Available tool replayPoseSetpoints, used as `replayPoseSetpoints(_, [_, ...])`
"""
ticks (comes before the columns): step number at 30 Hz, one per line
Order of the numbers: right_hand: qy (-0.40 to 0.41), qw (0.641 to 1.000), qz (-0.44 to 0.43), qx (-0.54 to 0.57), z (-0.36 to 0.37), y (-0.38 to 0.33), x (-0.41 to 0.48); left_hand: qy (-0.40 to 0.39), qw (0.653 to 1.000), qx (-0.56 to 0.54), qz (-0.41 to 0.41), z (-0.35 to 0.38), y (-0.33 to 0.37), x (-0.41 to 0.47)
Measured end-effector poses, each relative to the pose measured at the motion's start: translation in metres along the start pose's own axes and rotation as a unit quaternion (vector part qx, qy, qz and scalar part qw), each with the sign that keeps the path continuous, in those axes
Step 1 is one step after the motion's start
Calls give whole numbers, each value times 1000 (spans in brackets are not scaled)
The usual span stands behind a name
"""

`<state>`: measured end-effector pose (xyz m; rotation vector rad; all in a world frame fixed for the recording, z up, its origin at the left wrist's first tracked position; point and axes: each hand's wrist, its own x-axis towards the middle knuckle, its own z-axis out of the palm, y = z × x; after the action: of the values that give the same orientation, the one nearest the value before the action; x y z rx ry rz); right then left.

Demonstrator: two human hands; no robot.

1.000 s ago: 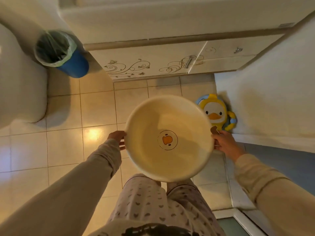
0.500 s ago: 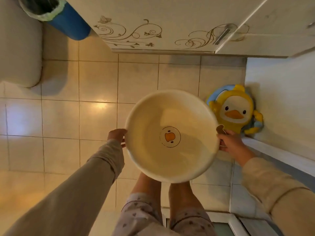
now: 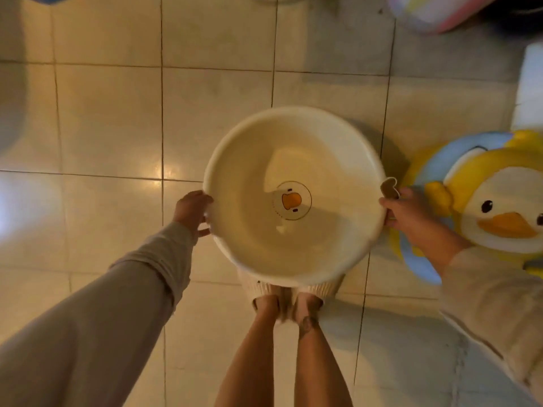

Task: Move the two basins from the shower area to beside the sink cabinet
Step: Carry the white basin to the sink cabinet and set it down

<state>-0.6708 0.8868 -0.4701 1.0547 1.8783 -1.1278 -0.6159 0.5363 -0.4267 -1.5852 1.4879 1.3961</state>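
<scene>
The person is holding the cream duck-print basin (image 3: 293,198) over the tiled floor (image 3: 108,118), left hand (image 3: 192,211) and right hand (image 3: 407,210) each closing its grip on opposite rims, apparently lowering it beside the duck-shaped seat (image 3: 484,207), with level placement needed next

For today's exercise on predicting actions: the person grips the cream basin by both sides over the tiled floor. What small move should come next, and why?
Probably lower the round cream plastic basin straight down onto the beige tiled floor. The left hand and right hand hold opposite rims level, with bare tiles directly in front of the feet and the yellow duck-shaped item just to the right.
</scene>
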Motion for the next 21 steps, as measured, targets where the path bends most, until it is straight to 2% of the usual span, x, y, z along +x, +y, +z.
replayPoseSetpoints(5, [12, 996, -63, 59, 8, -71, 70, -83, 993, 25, 77, 27, 64, 50])
replayPoseSetpoints(11, [21, 989, -127, 68, -6, -153, 129, -57, 984, -29, 166, 81, 140, 88])
replayPoseSetpoints(15, [53, 986, -135, 77, -11, -180, 152, -60, 976, -35, 208, 103, 167, 106])
replayPoseSetpoints(21, [19, 993, -100, 53, -14, -182, 161, -75, 968, 6, 241, 108, 188, 113])
